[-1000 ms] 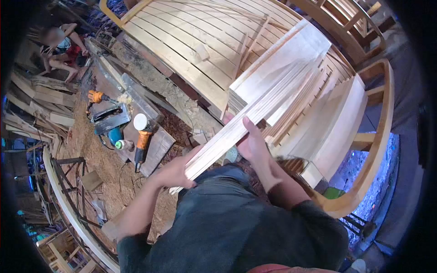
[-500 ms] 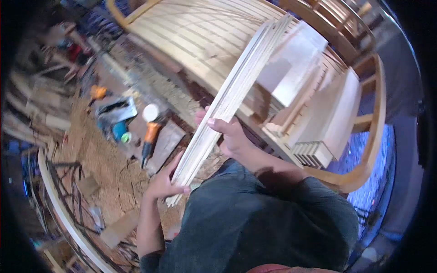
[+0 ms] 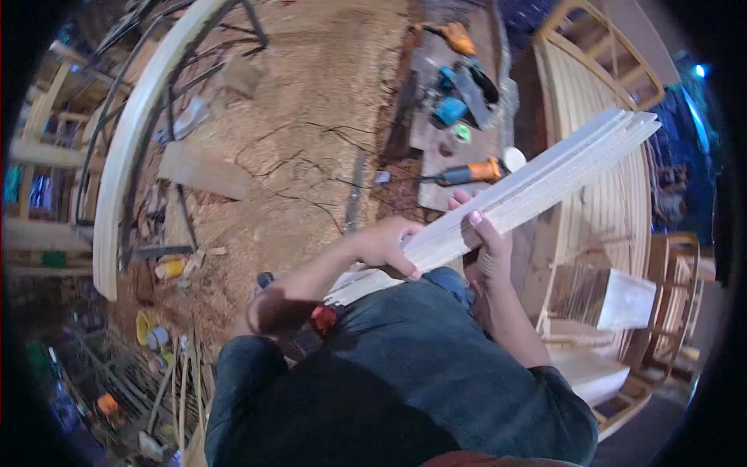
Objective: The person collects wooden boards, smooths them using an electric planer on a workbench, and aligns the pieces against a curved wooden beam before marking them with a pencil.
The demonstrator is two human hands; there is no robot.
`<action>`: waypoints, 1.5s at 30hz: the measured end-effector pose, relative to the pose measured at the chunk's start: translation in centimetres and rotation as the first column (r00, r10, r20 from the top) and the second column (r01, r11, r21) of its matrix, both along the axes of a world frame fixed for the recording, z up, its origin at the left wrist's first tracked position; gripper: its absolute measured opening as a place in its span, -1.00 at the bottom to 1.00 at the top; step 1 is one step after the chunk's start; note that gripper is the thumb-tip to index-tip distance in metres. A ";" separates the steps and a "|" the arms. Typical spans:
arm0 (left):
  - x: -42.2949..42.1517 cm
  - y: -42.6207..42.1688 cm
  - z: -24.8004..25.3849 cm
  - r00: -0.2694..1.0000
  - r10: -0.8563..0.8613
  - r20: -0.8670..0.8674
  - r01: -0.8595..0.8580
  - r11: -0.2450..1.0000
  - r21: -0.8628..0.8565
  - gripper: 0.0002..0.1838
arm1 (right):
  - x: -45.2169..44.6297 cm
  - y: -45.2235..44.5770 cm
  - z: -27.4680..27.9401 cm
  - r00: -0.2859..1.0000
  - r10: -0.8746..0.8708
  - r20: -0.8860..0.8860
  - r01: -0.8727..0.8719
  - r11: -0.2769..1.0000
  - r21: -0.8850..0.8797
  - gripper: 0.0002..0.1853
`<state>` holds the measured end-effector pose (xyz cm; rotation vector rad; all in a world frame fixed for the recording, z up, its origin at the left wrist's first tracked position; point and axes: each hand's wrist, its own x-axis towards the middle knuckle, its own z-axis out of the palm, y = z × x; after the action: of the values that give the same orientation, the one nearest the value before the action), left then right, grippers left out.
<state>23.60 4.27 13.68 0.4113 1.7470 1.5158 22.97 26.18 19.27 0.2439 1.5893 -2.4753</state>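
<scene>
A bundle of long, pale wooden strips lies slantwise before my body, its far end up at the right. My left hand is wrapped round the lower part of the bundle, thumb on top. Farther up, my right hand grips it from the right side, with its thumb over the strips and fingertips showing beyond the far edge. The near ends of the strips reach down to my dark shirt.
An orange and black power tool lies beyond the bundle, near a blue tool. At right is a slatted wooden bench with stacked boards. A curved pale beam stands at left above sawdust-covered ground.
My view has turned left, away from the slatted bench. The bundle, still in both hands, has come away from the stacked boards and now slants more to the right.
</scene>
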 end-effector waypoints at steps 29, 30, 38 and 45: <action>-1.6 8.3 -0.2 0.863 -0.233 -0.448 0.167 0.969 -0.183 -0.20 | 1.9 15.9 -5.0 0.942 0.003 -0.337 -0.012 1.000 -0.022 -0.15; -1.2 8.3 -0.7 0.905 -0.166 -0.391 0.168 0.985 -0.029 -0.17 | 3.1 16.1 -3.0 0.986 -0.018 -0.165 -0.012 0.984 -0.176 -0.17; -4.4 13.9 1.8 0.907 -0.419 0.041 0.402 0.891 0.213 0.03 | 6.7 14.1 2.3 0.915 -0.404 -0.017 0.394 0.900 -0.188 -0.30; -4.0 25.4 4.4 0.902 -0.399 -0.165 0.397 0.917 -0.046 -0.01 | 8.8 23.0 2.4 0.849 -0.422 -0.319 0.452 0.892 0.023 -0.21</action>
<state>19.59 29.70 18.06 0.8606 1.6702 1.2023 31.81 49.22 21.72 0.2742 1.9714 -2.8977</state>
